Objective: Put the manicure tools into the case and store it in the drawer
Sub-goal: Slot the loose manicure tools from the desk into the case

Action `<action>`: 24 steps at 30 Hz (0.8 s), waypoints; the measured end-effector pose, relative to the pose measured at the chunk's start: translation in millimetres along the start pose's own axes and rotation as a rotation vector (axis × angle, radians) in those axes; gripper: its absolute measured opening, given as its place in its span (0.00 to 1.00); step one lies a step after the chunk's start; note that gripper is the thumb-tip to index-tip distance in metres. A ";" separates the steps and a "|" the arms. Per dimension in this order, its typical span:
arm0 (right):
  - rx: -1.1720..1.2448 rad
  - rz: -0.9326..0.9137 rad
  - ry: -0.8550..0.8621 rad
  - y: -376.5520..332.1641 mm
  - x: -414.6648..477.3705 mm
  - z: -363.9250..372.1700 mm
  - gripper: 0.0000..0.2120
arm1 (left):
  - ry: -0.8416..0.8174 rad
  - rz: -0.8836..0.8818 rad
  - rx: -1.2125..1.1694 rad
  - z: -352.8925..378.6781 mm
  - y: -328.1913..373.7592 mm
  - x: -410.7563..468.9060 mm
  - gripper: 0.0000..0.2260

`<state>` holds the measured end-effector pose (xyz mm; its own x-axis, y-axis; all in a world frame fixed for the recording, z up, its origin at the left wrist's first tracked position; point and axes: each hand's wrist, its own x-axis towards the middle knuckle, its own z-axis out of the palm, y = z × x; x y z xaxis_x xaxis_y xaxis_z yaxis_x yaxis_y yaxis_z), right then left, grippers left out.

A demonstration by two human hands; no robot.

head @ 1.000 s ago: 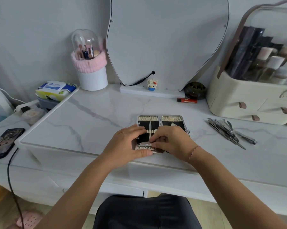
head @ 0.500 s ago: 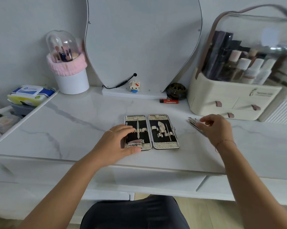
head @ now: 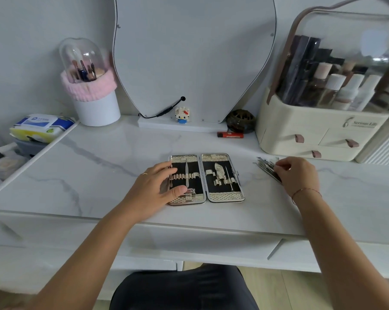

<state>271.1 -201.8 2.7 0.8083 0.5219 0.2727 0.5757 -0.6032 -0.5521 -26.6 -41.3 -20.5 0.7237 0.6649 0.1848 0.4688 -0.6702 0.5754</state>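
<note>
Steel manicure tools (head: 267,168) look thin, stiff, slippery; my right hand (head: 297,175) curls onto them, I'd pinch mid-shaft, left hand (head: 154,189) flat on case (head: 224,196)

- Curved mirror (head: 193,52), top centre
- Brush holder (head: 92,90) with pink band, upper left
- Wipes pack (head: 41,126), far left
- Toy figure (head: 182,115) on the mirror's base
- Red lighter (head: 230,134), right of the mirror's base
- Cosmetics organizer (head: 312,135), upper right

At frame centre on the table (head: 104,166), open manicure case (head: 222,175), left hand (head: 154,189) on its left half. Just right of it, manicure tools (head: 266,167) under the right hand (head: 297,173). Behind: mirror (head: 193,52) top centre, brush holder (head: 97,108) upper left, cosmetics organizer (head: 312,135) upper right, lighter (head: 230,134) just left of the organizer.
</note>
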 end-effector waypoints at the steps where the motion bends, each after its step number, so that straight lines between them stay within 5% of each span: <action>1: -0.011 -0.014 -0.002 -0.5 -0.2 -0.4 0.07 | 0.001 0.000 -0.004 -0.4 -0.1 -0.2 0.49; 9: 0.091 -0.187 0.079 -8.6 -4.1 -3.4 0.03 | 0.027 -0.030 -0.140 -2.9 0.6 -2.3 0.42; 14: 0.359 -0.469 0.002 -58.2 -42.6 -12.8 0.05 | 0.083 0.016 -0.331 -11.6 30.4 -11.4 0.18; 21: 0.491 -0.716 -0.064 -104.1 -89.3 19.2 0.02 | 0.002 -0.111 -0.767 -12.5 60.8 -18.4 0.11; 24: 0.508 -0.783 -0.052 -106.5 -95.4 24.5 0.01 | 0.012 -0.237 -0.854 -14.4 58.4 -20.3 0.18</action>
<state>129.7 -172.6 16.1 0.1994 0.7017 0.6840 0.8212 0.2612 -0.5073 -21.2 -89.2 20.9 0.6482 0.7614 -0.0093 0.0644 -0.0427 0.9970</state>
